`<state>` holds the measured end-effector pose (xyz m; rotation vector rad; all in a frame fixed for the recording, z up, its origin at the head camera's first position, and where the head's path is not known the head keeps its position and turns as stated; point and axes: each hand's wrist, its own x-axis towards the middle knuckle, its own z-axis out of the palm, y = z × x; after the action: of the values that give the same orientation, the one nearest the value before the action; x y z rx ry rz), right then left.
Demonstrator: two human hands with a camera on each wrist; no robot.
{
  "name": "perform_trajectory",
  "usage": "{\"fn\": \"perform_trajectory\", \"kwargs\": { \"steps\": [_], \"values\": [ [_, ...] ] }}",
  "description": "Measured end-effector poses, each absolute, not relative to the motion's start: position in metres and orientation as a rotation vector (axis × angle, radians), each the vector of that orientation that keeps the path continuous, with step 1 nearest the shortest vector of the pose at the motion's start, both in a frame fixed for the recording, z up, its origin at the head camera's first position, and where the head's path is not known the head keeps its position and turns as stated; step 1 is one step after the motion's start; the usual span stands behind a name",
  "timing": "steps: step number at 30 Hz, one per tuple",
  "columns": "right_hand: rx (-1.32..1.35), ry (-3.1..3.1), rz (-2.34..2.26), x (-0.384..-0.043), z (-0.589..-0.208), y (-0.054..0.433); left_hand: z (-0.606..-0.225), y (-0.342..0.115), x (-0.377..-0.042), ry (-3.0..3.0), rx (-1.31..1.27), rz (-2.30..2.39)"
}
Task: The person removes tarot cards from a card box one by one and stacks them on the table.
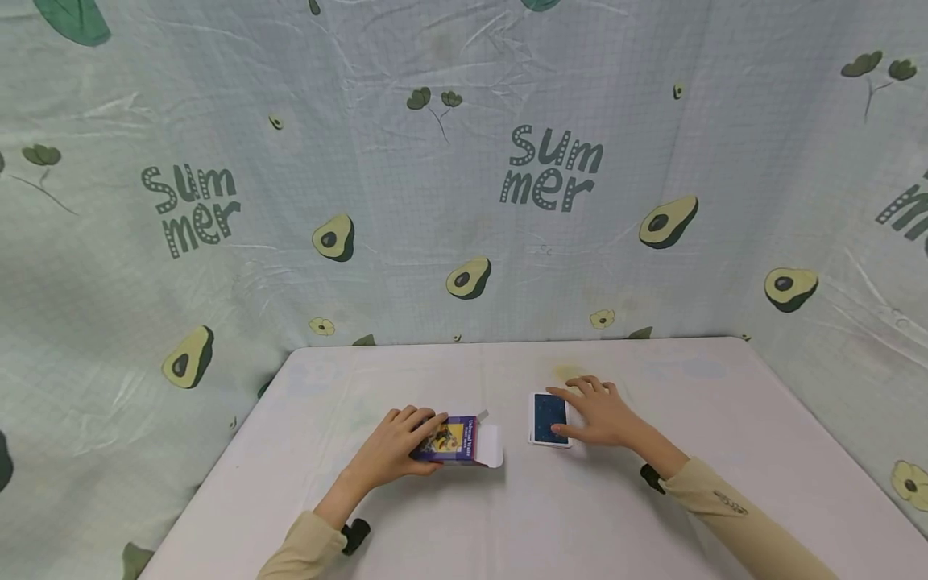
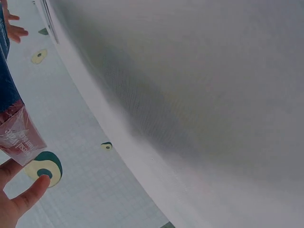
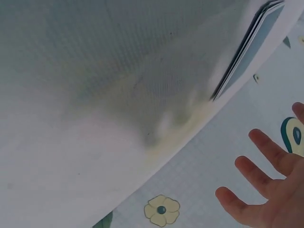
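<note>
My left hand (image 1: 395, 451) grips a purple card box (image 1: 460, 441) from its left side, thumb at the near edge and fingers across the far side. The box has a colourful picture on top, and its white end flap (image 1: 490, 445) hangs open toward the right. In the left wrist view, the box (image 2: 10, 90) shows a dark blue side and a reddish end. A stack of blue-backed cards (image 1: 548, 419) with white borders lies flat on the table. Over its right edge, my right hand (image 1: 600, 415) reaches with fingers spread. The right wrist view shows those fingers (image 3: 268, 178) apart, holding nothing, beside the card stack (image 3: 249, 52).
A white-covered table (image 1: 565, 515) stretches under both hands, with its back edge against a pale curtain (image 1: 406, 177) printed with avocados and lettering. A faint yellowish mark (image 1: 569, 371) shows behind the cards. Black straps with small devices sit on both wrists.
</note>
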<state>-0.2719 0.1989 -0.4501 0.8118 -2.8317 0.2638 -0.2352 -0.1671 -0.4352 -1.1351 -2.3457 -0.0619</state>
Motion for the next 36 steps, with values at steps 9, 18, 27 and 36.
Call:
{"fn": "perform_trajectory", "kwargs": {
  "steps": [9, 18, 27, 36],
  "values": [
    [0.809, -2.752, 0.291, -0.253, -0.447, 0.218, -0.440, -0.167, -0.241, -2.363, -1.159, 0.012],
    [0.820, -2.728, 0.243, -0.243, -0.450, 0.234, -0.444, -0.164, -0.244, -2.390, -1.190, 0.074],
    [0.810, -2.754, 0.205, -0.241, -0.450, 0.239, -0.448, -0.159, -0.246, -2.373, -1.216, 0.148],
    [0.807, -2.761, 0.188, -0.239, -0.450, 0.241, -0.453, -0.157, -0.248, -2.418, -1.224, 0.228]
  ]
}}
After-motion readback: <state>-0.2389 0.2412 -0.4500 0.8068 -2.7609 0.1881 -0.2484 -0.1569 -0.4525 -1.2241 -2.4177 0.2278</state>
